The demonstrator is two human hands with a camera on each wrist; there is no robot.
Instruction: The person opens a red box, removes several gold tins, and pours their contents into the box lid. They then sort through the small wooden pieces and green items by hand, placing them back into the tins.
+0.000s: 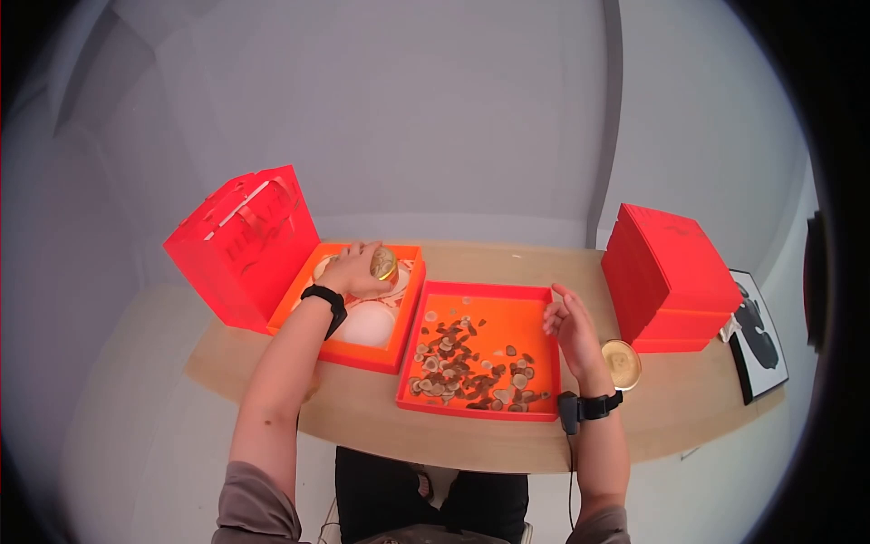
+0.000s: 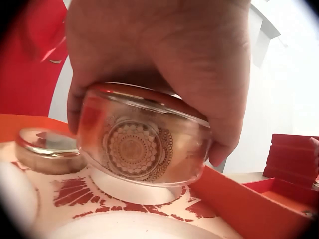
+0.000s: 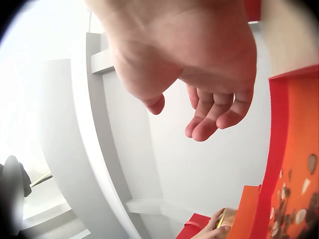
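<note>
My left hand (image 1: 352,270) grips a clear round jar (image 2: 142,144) with an embossed rosette, fingers and thumb on opposite sides. The jar is tilted over a round white recess in the patterned insert of an orange-red gift box (image 1: 410,317). A second jar with a gold rim (image 2: 52,149) sits in that insert. My right hand (image 1: 573,331) holds nothing; its fingers are loosely bent beside the right edge of a shallow red-orange tray (image 1: 480,287). Brown dried slices (image 1: 458,361) lie scattered in the tray. A round gold lid (image 1: 622,365) rests on the table near my right wrist.
A tall red box with a ribbon handle (image 1: 245,245) stands behind the gift box at the left. Another red box (image 1: 671,272) stands at the back right, with a framed black-and-white picture (image 1: 759,340) beside it. The wooden table (image 1: 381,433) has a curved front edge.
</note>
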